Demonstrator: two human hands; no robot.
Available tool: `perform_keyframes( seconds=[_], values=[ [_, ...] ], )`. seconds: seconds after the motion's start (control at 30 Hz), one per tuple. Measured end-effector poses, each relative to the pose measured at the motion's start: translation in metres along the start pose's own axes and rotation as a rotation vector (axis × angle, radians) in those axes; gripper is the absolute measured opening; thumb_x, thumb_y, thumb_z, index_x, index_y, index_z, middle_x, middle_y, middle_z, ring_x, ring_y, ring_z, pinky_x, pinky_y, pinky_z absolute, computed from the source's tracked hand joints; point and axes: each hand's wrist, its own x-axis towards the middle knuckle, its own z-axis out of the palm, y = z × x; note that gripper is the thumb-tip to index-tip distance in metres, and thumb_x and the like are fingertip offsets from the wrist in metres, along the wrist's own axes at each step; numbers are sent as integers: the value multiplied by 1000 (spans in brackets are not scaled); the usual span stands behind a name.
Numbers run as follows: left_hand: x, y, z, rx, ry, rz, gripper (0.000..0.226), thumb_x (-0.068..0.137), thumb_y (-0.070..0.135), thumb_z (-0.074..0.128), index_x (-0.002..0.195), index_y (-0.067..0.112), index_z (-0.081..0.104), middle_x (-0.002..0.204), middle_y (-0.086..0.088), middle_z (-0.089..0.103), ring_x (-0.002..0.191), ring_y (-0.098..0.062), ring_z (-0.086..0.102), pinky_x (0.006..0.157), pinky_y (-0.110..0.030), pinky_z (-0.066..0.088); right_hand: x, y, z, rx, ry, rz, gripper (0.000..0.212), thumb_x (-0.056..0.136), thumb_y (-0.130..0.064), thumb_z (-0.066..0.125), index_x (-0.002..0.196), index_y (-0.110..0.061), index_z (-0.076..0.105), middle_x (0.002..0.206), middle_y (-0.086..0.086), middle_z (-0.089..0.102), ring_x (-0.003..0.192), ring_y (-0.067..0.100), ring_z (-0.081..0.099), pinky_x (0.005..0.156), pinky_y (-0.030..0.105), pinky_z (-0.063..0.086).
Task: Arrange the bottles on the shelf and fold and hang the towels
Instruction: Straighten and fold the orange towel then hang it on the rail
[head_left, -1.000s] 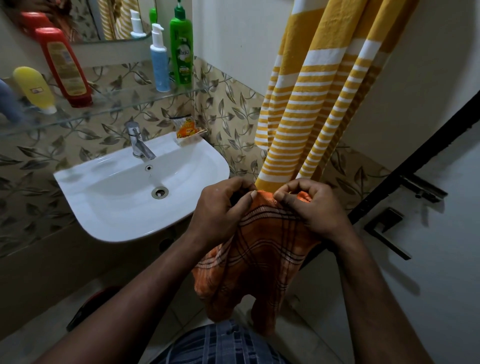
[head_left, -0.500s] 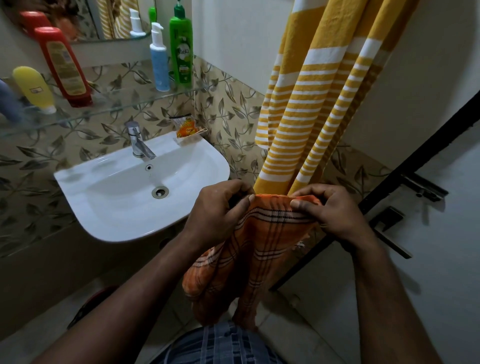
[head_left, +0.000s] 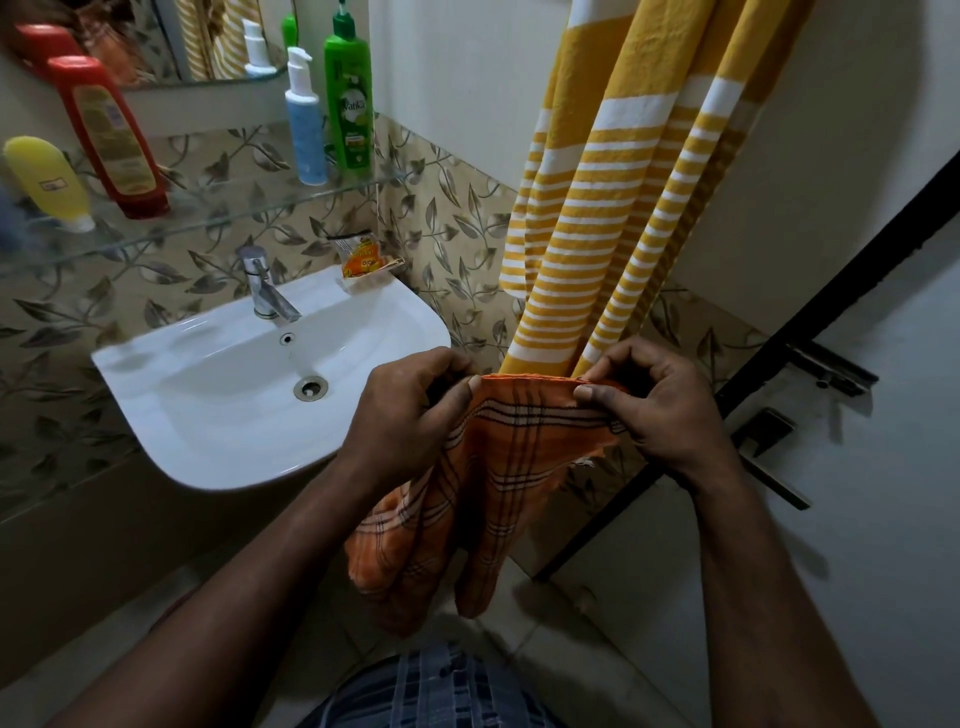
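Orange checked towel (head_left: 485, 483) hangs before the person, its top edge stretched level between both hands. The left hand (head_left: 408, 415) pinches one corner and the right hand (head_left: 662, 410) the other, equally near. Its length drops straight below the grip. A yellow striped towel (head_left: 613, 208) hangs just behind, the sink (head_left: 171, 431) lies left and a door (head_left: 872, 545) right. Open room seems to lie below.

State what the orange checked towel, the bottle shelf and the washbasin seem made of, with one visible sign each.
Orange checked towel: woven cloth, probably cotton, matte; it hangs in soft folds with a frayed edge. Bottle shelf: clear glossy glass; wall tiles show through it. Washbasin: likely glazed white ceramic; smooth, with bright reflections.
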Motion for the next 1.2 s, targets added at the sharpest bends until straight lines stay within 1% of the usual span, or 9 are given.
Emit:
perform_keyframes(
  seconds=[0.13, 0.33, 0.53, 0.63, 0.8, 0.97, 1.03, 1.1, 1.2],
  values=[
    [1, 1, -1, 9, 1, 4, 4, 99, 24, 72, 101, 21, 75, 84, 11, 73, 76, -7, 67, 65, -24, 51, -1, -2, 2, -32, 22, -15, 23, 79, -13, 89, 82, -21, 68, 91, 0, 76, 90, 22, 74, 84, 54, 62],
    [2, 4, -1, 13, -13, 26, 4, 98, 21, 72, 100, 24, 74, 83, 15, 71, 76, -7, 67, 64, -17, 49, -1, -6, 0, -160, 96, -22, 20, 76, -19, 92, 81, -25, 74, 85, -13, 75, 83, 8, 71, 75, 35, 62],
    [1, 3, 2, 25, -11, 44, 6, 97, 23, 72, 98, 19, 76, 82, 11, 72, 74, -10, 66, 63, -25, 50, -2, -8, 2, -204, 140, -6, 12, 78, -18, 90, 82, -22, 79, 83, -10, 78, 82, 8, 74, 77, 40, 64],
    [2, 3, 3, 48, -6, 51, 4, 97, 21, 73, 98, 19, 76, 81, 11, 72, 74, -7, 65, 62, -21, 49, -1, -7, 1, -184, 184, 9, 15, 79, -19, 90, 80, -24, 76, 83, -8, 77, 82, 11, 73, 76, 40, 63],
    [2, 2, 8, 100, -11, 59, 4, 96, 22, 73, 97, 19, 76, 79, 10, 72, 70, -6, 65, 61, -24, 49, 1, -6, 2, -251, 132, -18, 31, 84, -12, 84, 108, -29, 76, 86, -10, 70, 84, 8, 70, 79, 28, 59],
    [1, 2, 14, 119, -15, 15, 6, 97, 23, 71, 94, 19, 75, 74, 14, 67, 66, -3, 62, 57, -21, 45, 3, -8, 10, -415, 123, -34, 15, 89, -15, 80, 87, -29, 76, 93, -17, 70, 90, 1, 65, 81, 25, 55],
    [0, 2, 16, 122, -1, -20, 6, 97, 22, 71, 94, 19, 75, 72, 18, 63, 64, 0, 60, 56, -15, 40, -1, -12, 17, -374, 164, -43, 14, 90, -13, 77, 88, -26, 73, 89, -15, 71, 84, 1, 66, 76, 24, 55],
    [0, 2, 18, 128, 20, -53, 7, 97, 22, 71, 94, 18, 75, 72, 14, 65, 64, -2, 61, 57, -17, 41, -6, -15, 26, -374, 181, -94, 13, 91, -10, 69, 90, -23, 68, 84, -11, 66, 77, 7, 63, 67, 27, 52],
    [0, 4, 24, 137, 47, -106, 10, 97, 24, 69, 95, 17, 76, 76, 7, 71, 67, -7, 63, 58, -26, 48, -10, -14, 41, -467, 19, -155, 20, 84, -10, 54, 82, -20, 71, 87, -2, 57, 80, 15, 56, 68, 31, 47]
  ],
)
